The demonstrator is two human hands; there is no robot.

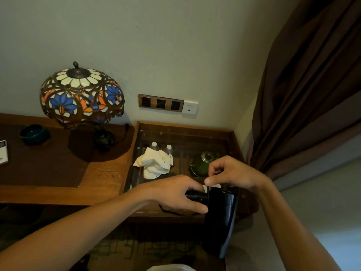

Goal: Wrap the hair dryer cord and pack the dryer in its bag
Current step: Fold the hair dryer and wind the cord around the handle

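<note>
My left hand (175, 194) grips the black plastic hair dryer (218, 210); my right hand (232, 174) pinches shut above it, contents hidden.

A pale wall (156, 45) fills the view from 10 to 1 o'clock, carrying a wood-framed socket strip (161, 103) with a white switch (190, 107) touching its right end. At 9 o'clock a stained-glass lamp (82, 96) stands on the wooden table (105, 177). A brown curtain (312, 94) hangs at 2 o'clock, and dim patterned carpet (136, 249) lies at 6 o'clock.
</note>
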